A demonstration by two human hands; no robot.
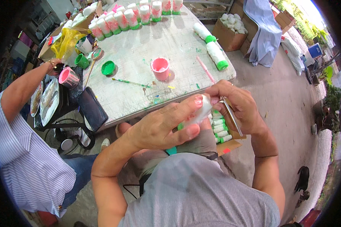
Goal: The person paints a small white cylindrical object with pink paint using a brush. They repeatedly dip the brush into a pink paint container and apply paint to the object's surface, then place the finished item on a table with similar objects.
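Note:
A white candle (pixel 204 110) with a little pink and green on it is held in my left hand (pixel 159 126), fingers wrapped round it. My right hand (pixel 236 104) grips a slim paintbrush (pixel 230 112), pink at its far end and silvery toward me; its fingertips are close to the candle's top. Beyond my hands, a pink pot of paint (pixel 160 70) stands on the white table (pixel 140 45). A second brush (pixel 132 83) with green on it lies to the left of that pot, below a small green paint pot (pixel 108 68).
Several pink, white and green candles (pixel 130 19) line the table's far side. Two white-and-green ones (pixel 216 55) lie at its right edge. A cardboard box of similar ones (pixel 221 130) is below my right hand. At left, a co-worker's arm (pixel 24 85) reaches near another pink pot (pixel 68 77).

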